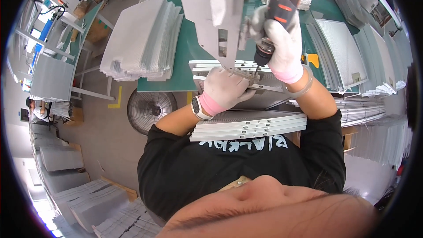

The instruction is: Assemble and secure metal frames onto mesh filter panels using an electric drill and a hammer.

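My right hand (284, 46), in a white glove with a pink cuff, is closed round an orange and black cordless drill (285, 6). The drill's bit points down at the white metal frame edges of the panels (211, 65) in front of me. My left hand (225, 89), gloved the same way, is closed on a panel edge beside the bit, thumb towards me; some fingertips are hidden. A grey-white machine head (216, 13) comes down just beyond my left hand, its narrow nose at the frame. Several white-framed mesh panels (249, 128) lean against my body.
A tall stack of mesh panels (136, 35) stands on the left of the green table (189, 39), more panels (341, 50) on its right. A yellow piece (313, 59) lies right of my right hand. A round floor fan (152, 111) stands at the lower left.
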A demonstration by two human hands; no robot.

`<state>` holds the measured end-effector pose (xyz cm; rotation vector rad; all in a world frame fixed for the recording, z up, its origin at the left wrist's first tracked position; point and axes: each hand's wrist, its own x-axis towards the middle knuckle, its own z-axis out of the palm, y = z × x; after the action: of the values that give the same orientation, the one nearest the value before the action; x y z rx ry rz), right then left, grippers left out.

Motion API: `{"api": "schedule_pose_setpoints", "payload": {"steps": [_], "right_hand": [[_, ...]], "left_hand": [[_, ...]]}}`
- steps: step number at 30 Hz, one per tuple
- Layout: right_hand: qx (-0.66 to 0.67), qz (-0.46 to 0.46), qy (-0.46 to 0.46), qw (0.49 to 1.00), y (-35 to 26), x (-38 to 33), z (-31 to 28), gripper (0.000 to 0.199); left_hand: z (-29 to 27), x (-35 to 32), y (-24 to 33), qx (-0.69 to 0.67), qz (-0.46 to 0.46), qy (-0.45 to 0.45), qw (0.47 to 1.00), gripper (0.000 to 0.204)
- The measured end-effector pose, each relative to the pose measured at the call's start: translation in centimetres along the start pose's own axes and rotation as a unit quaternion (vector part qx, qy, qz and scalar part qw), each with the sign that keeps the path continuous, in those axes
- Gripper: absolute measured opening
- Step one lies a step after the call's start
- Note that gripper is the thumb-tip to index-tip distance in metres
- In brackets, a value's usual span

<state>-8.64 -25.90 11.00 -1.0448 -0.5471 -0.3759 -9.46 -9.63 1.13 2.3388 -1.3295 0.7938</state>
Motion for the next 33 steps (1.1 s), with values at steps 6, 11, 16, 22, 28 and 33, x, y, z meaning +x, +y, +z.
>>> {"api": "schedule_pose_setpoints", "payload": {"steps": [6, 11, 16, 22, 28, 33], "right_hand": [[0.046, 0.012, -0.022, 0.999, 0.3, -0.6, -0.8, 0.031], [0.028, 0.01, 0.007, 1.0, 0.5, -0.7, -0.6, 0.026], [0.039, 0.013, -0.013, 0.999, 0.5, -0.7, -0.4, 0.027], [0.036, -0.001, -0.002, 0.999, 0.7, -0.7, -0.4, 0.026], [-0.131, -0.065, 0.092, 0.985, -2.1, 2.2, -0.9, 0.017], [-0.14, -0.102, 0.159, 0.972, -4.5, 4.9, -2.5, 0.023]], "left_hand": [[-0.1, -0.6, 0.3, -0.02, -0.029, -0.039, 0.999, 0.026], [-0.2, -0.3, 0.4, -0.021, -0.032, -0.037, 0.999, 0.026], [-0.4, -0.3, 0.3, -0.024, -0.042, -0.055, 0.997, 0.026], [-0.6, 0.0, 0.4, -0.028, -0.023, 0.006, 0.999, 0.025], [-0.8, 0.5, -0.4, -0.033, 0.024, 0.021, 0.999, 0.027], [-5.3, 1.8, -2.9, -0.204, 0.084, -0.208, 0.953, 0.032]]}}
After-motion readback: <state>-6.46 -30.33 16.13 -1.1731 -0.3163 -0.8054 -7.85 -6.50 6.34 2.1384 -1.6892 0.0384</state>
